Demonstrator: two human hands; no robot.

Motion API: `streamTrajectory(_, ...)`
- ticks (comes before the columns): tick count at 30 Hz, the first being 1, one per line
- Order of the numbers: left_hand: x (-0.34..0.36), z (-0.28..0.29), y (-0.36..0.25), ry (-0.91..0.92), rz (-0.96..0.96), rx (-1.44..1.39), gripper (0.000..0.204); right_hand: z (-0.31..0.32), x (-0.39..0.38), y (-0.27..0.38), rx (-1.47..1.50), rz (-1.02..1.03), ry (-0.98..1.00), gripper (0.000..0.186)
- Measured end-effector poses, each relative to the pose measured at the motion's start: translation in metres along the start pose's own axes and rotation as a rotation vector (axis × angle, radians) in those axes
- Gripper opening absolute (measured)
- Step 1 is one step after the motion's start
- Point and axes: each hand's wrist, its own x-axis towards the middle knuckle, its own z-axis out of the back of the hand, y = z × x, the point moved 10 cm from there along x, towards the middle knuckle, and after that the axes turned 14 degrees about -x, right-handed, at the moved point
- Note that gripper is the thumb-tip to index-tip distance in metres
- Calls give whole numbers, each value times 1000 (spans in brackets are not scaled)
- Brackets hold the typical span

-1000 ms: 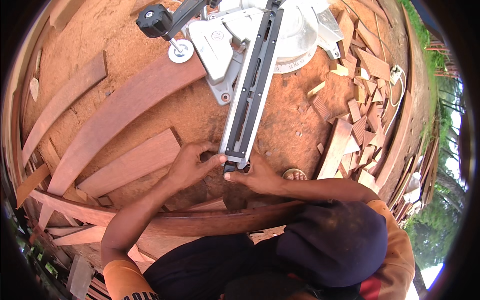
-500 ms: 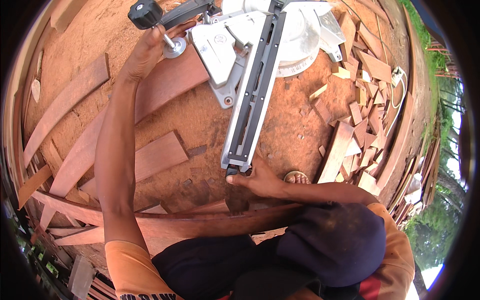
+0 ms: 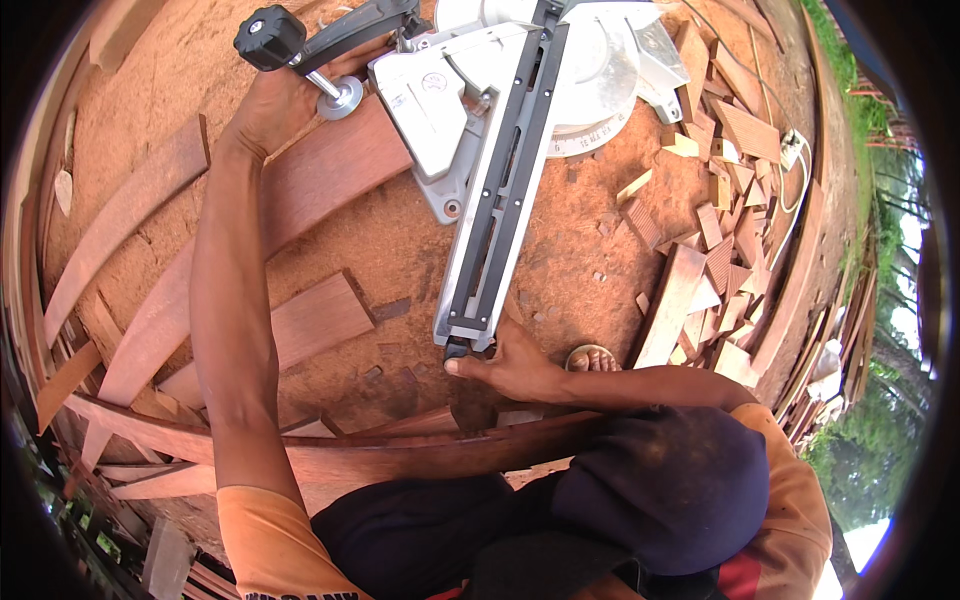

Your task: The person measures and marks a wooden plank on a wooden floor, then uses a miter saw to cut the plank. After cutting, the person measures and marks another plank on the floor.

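A grey and white mitre saw base (image 3: 425,110) rests on the sandy ground, with a slotted table arm (image 3: 500,190) running toward me. My left hand (image 3: 275,110) is closed around the black arm of a hold-down clamp (image 3: 350,35) on the saw's left side. Its fingers are partly hidden behind the clamp's knob (image 3: 268,38) and screw. Close by lies a long reddish board (image 3: 335,160) that reaches the base. My right hand (image 3: 520,365) grips the near end of the table arm, its thumb on the small black handle (image 3: 455,348).
Wood offcuts (image 3: 735,220) are heaped at the right beside a white cable (image 3: 802,180). Curved boards (image 3: 130,220) and a shorter board (image 3: 320,320) lie at the left. A long curved plank (image 3: 400,455) crosses before my knees. My foot (image 3: 592,358) is near my right hand.
The saw base has shifted slightly left and turned a little. The clamp and my left hand have moved left and slightly nearer; my right hand has moved slightly left with the table arm's end.
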Motion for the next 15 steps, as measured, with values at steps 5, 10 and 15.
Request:
streamTrajectory(5,-1,-4,-6,-48,-12,21,84,1,0,8,-33,74,-53,64)
streamTrajectory(10,-3,-4,-7,-94,-47,55,75,0,3,11,-8,62,-42,61)
streamTrajectory(15,2,3,-1,-89,-34,7,73,-1,4,13,-157,135,-50,68)
